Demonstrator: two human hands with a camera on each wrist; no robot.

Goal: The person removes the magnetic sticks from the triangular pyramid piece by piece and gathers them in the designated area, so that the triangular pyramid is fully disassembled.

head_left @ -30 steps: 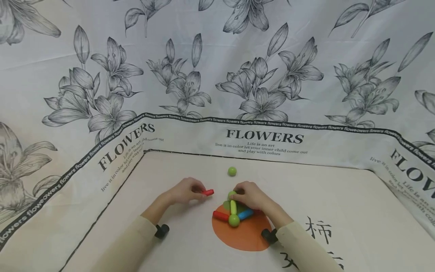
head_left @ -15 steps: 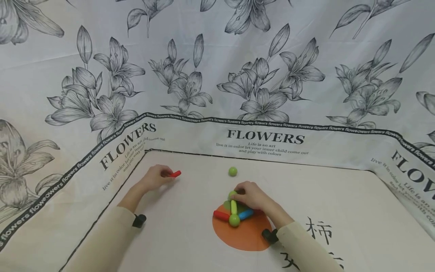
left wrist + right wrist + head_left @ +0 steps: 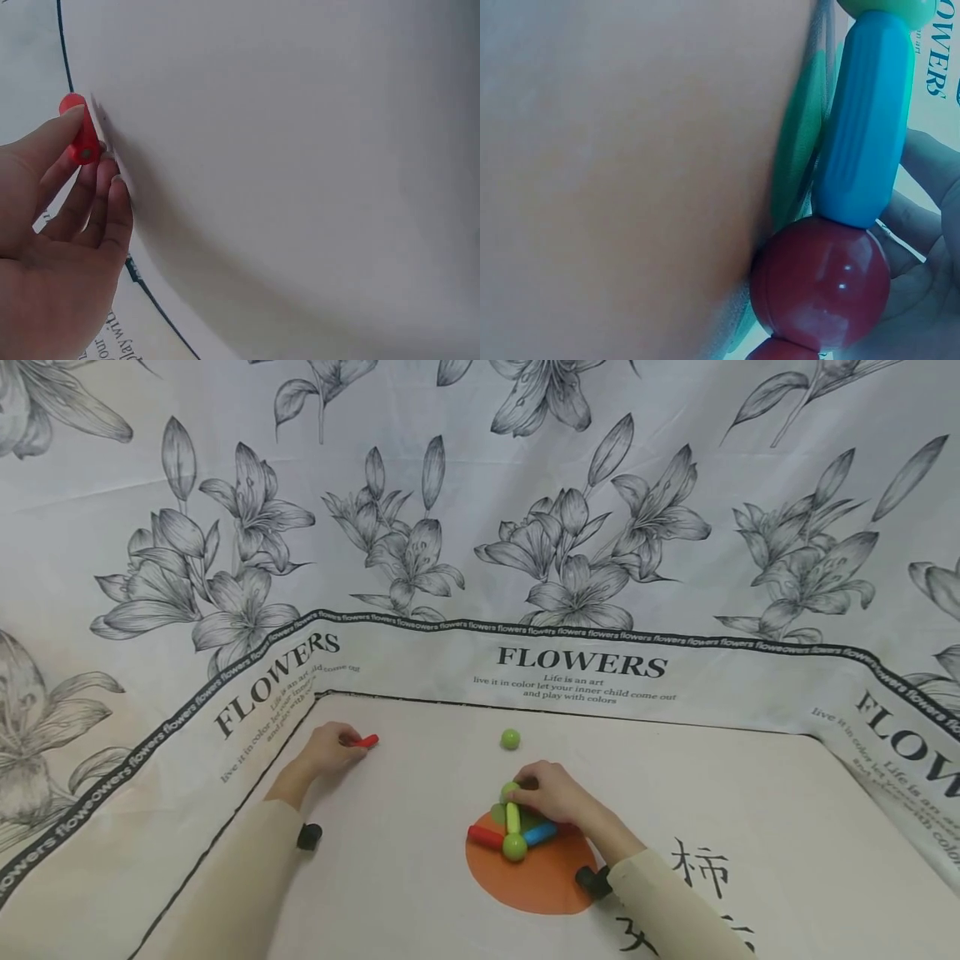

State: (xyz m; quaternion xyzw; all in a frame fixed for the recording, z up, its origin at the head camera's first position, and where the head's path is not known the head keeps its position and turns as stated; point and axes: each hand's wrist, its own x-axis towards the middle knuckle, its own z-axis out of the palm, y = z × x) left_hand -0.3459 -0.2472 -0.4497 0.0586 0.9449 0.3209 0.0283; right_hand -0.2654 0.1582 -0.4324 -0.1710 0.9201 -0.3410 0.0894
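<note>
I read FLOWERS (image 3: 582, 662) 3 times on the hanging cloth (image 3: 465, 585), the rightmost cut off; under the middle, "Life is an art live it in color let your inner child come out and play with colors". Its black band (image 3: 540, 631) repeats "flowers". On the counter (image 3: 390, 860) stands 柿 (image 3: 701, 868) in black, other characters (image 3: 636, 933) partly hidden.

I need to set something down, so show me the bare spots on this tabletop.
One bare patch lies between the left hand and the orange circle; another, right of the right hand, between the black characters and the far edge of the tabletop. It's crowded around the circle's far side, where that hand holds the rod-and-ball assembly.
</note>
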